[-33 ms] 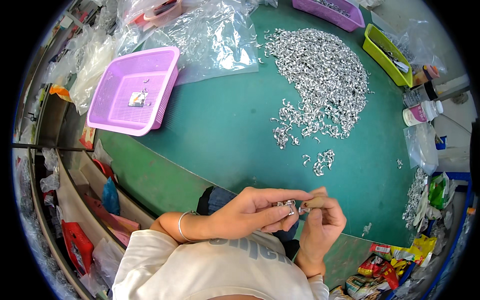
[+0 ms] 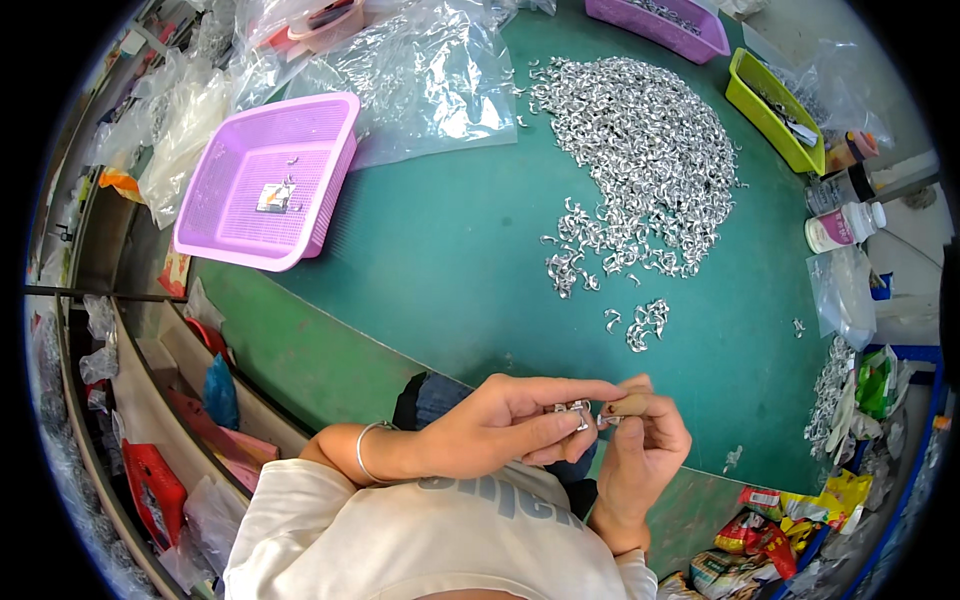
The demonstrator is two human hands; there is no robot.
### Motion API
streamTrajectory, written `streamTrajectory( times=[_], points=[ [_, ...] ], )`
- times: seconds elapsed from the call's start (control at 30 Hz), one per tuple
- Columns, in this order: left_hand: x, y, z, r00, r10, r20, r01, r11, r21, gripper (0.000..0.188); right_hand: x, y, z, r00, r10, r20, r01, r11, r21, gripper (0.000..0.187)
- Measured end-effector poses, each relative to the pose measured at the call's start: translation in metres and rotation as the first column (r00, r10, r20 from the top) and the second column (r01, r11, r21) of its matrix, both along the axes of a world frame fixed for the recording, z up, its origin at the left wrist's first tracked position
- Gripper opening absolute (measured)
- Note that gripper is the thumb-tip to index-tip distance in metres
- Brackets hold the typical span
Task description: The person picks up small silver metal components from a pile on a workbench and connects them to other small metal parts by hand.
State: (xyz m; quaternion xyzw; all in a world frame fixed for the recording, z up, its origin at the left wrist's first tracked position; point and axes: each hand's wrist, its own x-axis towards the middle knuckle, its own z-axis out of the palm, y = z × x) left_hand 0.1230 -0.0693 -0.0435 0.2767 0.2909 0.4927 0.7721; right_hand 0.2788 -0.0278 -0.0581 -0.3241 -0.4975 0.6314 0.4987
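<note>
Close to my body, over the table's near edge, both hands are together. My left hand [image 2: 510,425] is closed around a few small shiny silver metal pieces [image 2: 572,408], which show between thumb and fingers. Its index finger reaches across to my right hand [image 2: 645,440]. That hand pinches a small silver metal piece [image 2: 612,420] between thumb and forefinger; the fingers partly hide it. A tan cover [image 2: 628,405] wraps one right fingertip. Beyond the hands lies a small cluster of curved silver metal pieces [image 2: 648,325], and farther off a big pile of them [image 2: 650,150].
A purple basket [image 2: 330,195] with a few pieces stands at the left on the green table [image 2: 440,250]. Clear plastic bags [image 2: 430,90] lie behind it. A lime-green basket [image 2: 740,85], a white bottle [image 2: 835,228] and snack packets [image 2: 765,540] line the right side.
</note>
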Motion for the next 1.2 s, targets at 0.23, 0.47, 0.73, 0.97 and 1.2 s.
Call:
streamTrajectory(
  times=[0.23,0.47,0.73,0.97,1.2],
  points=[
    [-0.002,-0.001,0.0,0.996,-0.005,0.089,0.007,1.0,-0.024,0.038,-0.003,0.0,-0.001,0.998,-0.01,0.065,0.004,0.995,0.098,0.008],
    [-0.007,0.0,0.007,0.999,-0.03,0.03,0.031,0.999,-0.01,0.039,-0.005,0.001,0.001,0.987,-0.045,0.155,0.021,0.988,0.153,0.012],
    [-0.003,-0.005,0.004,0.999,0.032,-0.009,-0.031,0.996,0.081,0.039,-0.007,0.0,-0.002,0.987,-0.062,0.147,0.034,0.983,0.181,0.013],
    [0.002,-0.002,0.006,0.987,0.16,-0.015,-0.156,0.977,0.144,0.038,-0.009,-0.001,0.0,0.991,0.007,0.132,-0.017,0.997,0.075,0.007],
    [0.001,-0.003,0.008,0.962,0.216,-0.166,-0.205,0.976,0.078,0.031,-0.008,-0.001,-0.006,0.965,0.191,-0.177,-0.228,0.948,-0.22,0.015]
  ],
)
